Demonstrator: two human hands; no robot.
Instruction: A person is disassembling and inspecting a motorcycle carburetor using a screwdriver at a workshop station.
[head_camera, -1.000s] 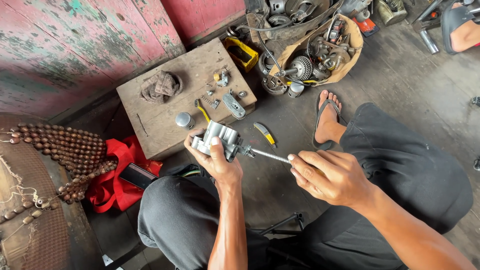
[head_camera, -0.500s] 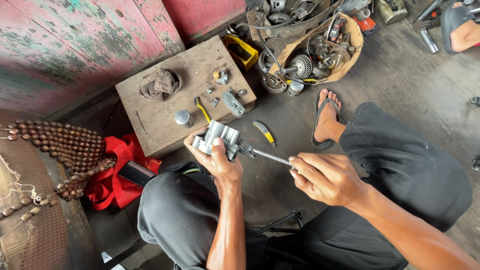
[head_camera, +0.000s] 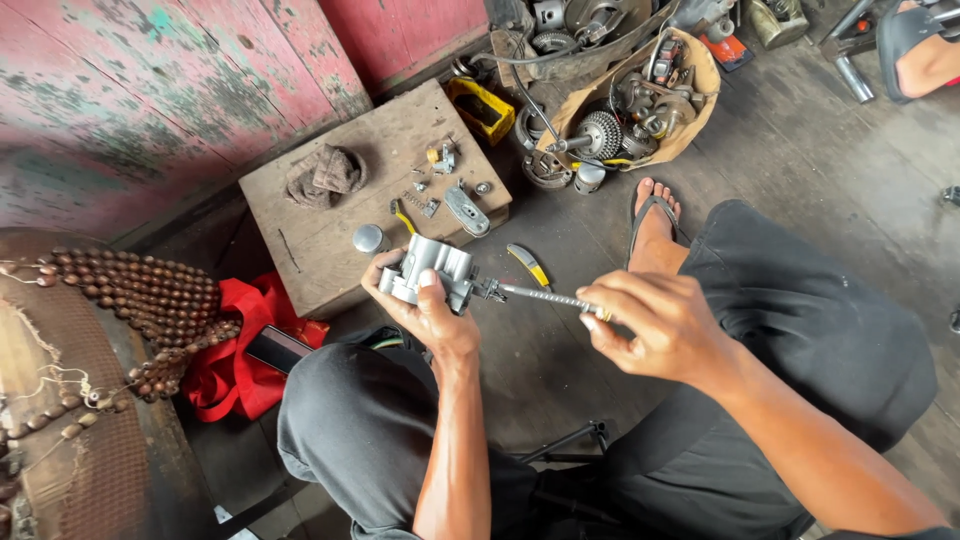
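Wooden block (head_camera: 330, 240), rag (head_camera: 325, 172), red cloth (head_camera: 235, 365), bead strings (head_camera: 150, 300).

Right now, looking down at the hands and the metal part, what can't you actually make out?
- Screwdriver handle: head view, wrapped inside the right hand.
- Tool tip: head view, buried in the grey metal housing that the left hand grips.
- Small parts on the wooden block: head view, too small to identify.
- Another person's foot: head view, cut off by the top right edge.
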